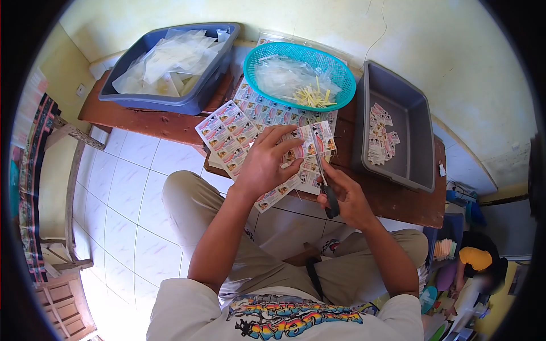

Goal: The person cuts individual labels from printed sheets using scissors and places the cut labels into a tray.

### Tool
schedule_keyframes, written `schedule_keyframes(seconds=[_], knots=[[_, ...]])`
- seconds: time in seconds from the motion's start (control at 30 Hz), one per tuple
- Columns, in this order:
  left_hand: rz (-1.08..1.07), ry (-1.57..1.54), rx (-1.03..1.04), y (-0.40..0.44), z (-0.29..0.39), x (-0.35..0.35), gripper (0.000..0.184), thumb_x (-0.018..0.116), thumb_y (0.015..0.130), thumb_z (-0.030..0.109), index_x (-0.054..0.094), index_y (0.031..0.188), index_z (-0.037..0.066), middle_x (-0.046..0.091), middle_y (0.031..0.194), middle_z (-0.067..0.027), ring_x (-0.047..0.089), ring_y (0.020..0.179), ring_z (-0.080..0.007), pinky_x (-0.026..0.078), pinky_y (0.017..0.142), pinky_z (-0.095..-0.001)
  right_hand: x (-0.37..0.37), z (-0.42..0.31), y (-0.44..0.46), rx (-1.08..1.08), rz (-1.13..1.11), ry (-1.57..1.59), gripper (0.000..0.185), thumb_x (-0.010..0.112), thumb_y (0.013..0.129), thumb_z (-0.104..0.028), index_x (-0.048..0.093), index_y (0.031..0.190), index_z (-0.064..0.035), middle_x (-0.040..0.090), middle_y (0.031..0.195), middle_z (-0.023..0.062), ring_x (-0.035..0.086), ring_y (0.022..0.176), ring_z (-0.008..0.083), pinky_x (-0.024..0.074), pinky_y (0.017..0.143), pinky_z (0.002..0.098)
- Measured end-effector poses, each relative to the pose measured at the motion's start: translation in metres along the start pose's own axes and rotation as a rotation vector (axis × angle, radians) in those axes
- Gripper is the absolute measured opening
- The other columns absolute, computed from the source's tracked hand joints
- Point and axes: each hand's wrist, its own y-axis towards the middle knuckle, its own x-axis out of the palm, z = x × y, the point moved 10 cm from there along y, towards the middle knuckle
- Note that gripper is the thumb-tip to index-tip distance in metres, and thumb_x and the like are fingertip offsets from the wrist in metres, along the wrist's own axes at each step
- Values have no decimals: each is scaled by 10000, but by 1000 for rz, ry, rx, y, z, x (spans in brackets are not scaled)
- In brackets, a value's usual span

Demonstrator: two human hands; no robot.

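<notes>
My right hand (348, 196) is closed round the black handles of the scissors (331, 203), whose blades point up at a strip of printed labels (322, 138). My left hand (269, 159) lies over the same strip, its fingers curled and gripping it at the left of the blades. Under and beside my left hand are printed label sheets (226, 132), spread at an angle over the bench edge. More sheets lie flat beneath a teal basket (248, 71). Part of the strip is hidden by my left fingers.
A blue tub (199, 102) at the back left holds clear plastic bags. The teal basket holds plastic bags and thin yellow strips (316, 94). At the right, a grey tub (410, 125) holds cut labels (380, 136). Another person (476, 258) is at the far lower right.
</notes>
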Motion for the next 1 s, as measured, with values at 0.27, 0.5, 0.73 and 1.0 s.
schedule_keyframes(seconds=[0.27,0.5,0.73,1.0], knots=[[-5,12,-2,-1,-1,1,365,855,776,100,767,1129,72,682,1333,-143,653,1212,-373,540,1027,-470,-1,0,0,-21,11,-44,851,811,932,-70,367,1658,-108,499,1085,9,569,841,57,553,711,243],[-2,4,10,-1,-1,1,358,851,782,104,761,1127,77,681,1337,-144,652,1217,-374,537,1038,-473,0,-2,0,-38,4,-64,846,805,937,-73,362,1657,-99,499,1086,8,562,835,55,552,704,241],[-2,3,17,-2,-2,2,355,865,783,122,760,1119,79,683,1338,-140,651,1222,-370,539,1036,-474,2,0,0,-23,-1,-59,841,790,945,-60,351,1661,-104,497,1090,15,560,824,60,552,695,243],[-1,11,12,-3,-4,2,347,876,780,136,763,1104,81,686,1341,-132,651,1226,-361,544,1035,-467,3,3,0,-6,-6,-50,836,780,953,-57,345,1665,-121,497,1105,18,561,830,62,561,695,247]])
